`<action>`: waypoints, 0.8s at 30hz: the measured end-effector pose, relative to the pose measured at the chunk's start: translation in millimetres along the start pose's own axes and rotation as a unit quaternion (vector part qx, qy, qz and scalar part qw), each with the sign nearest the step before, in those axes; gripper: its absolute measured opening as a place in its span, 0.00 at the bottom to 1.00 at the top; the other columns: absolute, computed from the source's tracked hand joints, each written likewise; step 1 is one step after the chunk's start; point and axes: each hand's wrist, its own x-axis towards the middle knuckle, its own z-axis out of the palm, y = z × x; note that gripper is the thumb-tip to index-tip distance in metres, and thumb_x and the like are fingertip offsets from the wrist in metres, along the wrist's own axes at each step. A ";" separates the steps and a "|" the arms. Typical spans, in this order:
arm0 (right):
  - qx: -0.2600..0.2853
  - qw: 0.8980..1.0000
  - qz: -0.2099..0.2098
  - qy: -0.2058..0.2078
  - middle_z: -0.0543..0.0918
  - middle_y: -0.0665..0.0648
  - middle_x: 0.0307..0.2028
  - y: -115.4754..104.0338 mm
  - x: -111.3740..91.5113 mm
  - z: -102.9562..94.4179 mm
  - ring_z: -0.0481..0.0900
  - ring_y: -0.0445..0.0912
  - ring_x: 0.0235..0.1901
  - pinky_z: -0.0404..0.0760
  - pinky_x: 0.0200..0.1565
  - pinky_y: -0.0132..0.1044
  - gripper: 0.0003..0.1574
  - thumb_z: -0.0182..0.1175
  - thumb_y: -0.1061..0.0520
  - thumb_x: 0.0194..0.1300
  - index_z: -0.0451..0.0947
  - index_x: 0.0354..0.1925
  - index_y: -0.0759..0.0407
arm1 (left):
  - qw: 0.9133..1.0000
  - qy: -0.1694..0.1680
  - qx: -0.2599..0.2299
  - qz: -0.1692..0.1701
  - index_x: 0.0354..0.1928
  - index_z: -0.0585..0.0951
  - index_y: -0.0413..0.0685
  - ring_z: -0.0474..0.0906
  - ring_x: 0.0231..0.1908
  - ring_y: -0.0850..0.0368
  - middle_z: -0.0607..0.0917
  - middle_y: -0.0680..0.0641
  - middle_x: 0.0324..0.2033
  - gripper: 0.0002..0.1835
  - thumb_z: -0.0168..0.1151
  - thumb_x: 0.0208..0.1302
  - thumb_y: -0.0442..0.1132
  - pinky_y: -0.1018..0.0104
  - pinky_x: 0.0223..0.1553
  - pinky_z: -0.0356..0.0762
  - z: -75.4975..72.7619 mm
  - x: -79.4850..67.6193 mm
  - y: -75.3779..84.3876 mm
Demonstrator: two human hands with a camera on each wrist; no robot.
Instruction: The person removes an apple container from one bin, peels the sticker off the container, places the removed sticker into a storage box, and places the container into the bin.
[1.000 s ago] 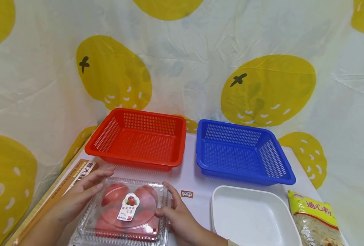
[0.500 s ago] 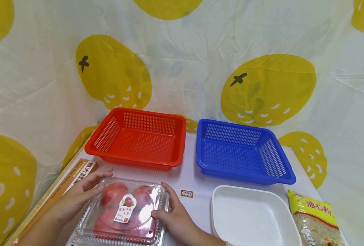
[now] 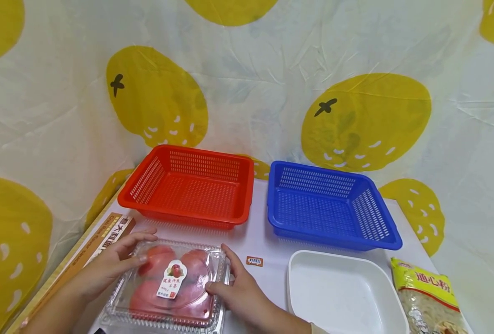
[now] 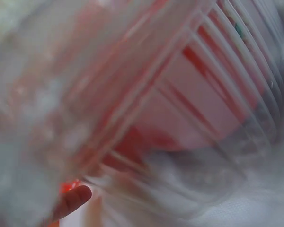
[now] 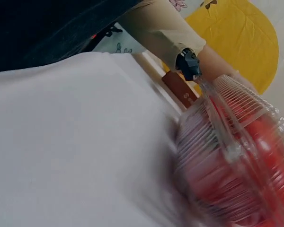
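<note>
In the head view, a clear plastic clamshell box of apples [image 3: 169, 285] with a white label on its lid is held between both hands at the front left of the table. My left hand [image 3: 112, 260] grips its left side, with the thumb along the lid's edge. My right hand [image 3: 240, 290] holds the right side, its thumb on the lid and index finger at the far right corner. Through blur, the left wrist view has the box's ribbed wall [image 4: 194, 90] close up. Red apples [image 5: 265, 146] show through the plastic in the right wrist view. The lower fingers are hidden.
A red basket [image 3: 188, 220] and a blue basket [image 3: 334, 239] stand at the back. At the right are a white tray [image 3: 347, 258] and a yellow-topped pasta bag [image 3: 428, 294]. A small orange packet [image 3: 254, 261] lies mid-table. A long brown-and-white box [image 3: 100, 236] lies along the left edge.
The apple box has turned and tilted slightly between the hands, with its label shifting a little left. Both hands keep their hold. The baskets and tray stay put.
</note>
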 end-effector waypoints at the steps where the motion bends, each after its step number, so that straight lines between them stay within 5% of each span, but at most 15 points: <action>1: -0.015 1.000 0.001 0.005 0.72 0.63 0.71 -2.1 -0.1 -1.3 0.86 0.51 0.45 0.89 0.38 0.45 0.62 0.74 0.61 0.62 0.53 0.85 0.47 | 1.000 -0.002 -0.002 -0.005 0.70 0.77 0.45 0.68 0.65 0.77 0.74 0.61 0.71 0.23 0.63 0.76 0.33 0.71 0.58 0.78 0.3 -0.3 -0.6; 5: -0.089 0.996 -0.003 0.031 0.72 0.65 0.70 -13.1 0.4 -8.5 0.79 0.53 0.49 0.83 0.38 0.43 0.58 0.77 0.56 0.61 0.61 0.83 0.47 | 1.000 -0.008 -0.012 -0.012 0.71 0.76 0.46 0.67 0.65 0.76 0.73 0.56 0.73 0.24 0.64 0.76 0.34 0.71 0.59 0.79 0.2 -0.1 -3.5; 16: -0.202 0.978 -0.040 0.016 0.72 0.61 0.73 -43.1 0.0 -13.2 0.70 0.66 0.68 0.82 0.53 0.63 0.41 0.76 0.47 0.63 0.75 0.72 0.46 | 1.000 -0.001 -0.015 0.004 0.65 0.79 0.43 0.66 0.66 0.75 0.71 0.46 0.75 0.19 0.64 0.75 0.32 0.74 0.60 0.75 -0.5 0.1 -5.7; 24: -0.274 0.959 -0.077 0.001 0.76 0.55 0.69 -60.1 5.9 -3.5 0.68 0.61 0.73 0.55 0.66 0.83 0.36 0.76 0.43 0.62 0.81 0.67 0.43 | 1.000 0.001 -0.003 0.012 0.62 0.81 0.44 0.63 0.68 0.77 0.67 0.35 0.76 0.16 0.64 0.75 0.33 0.79 0.62 0.67 0.2 -1.1 -4.4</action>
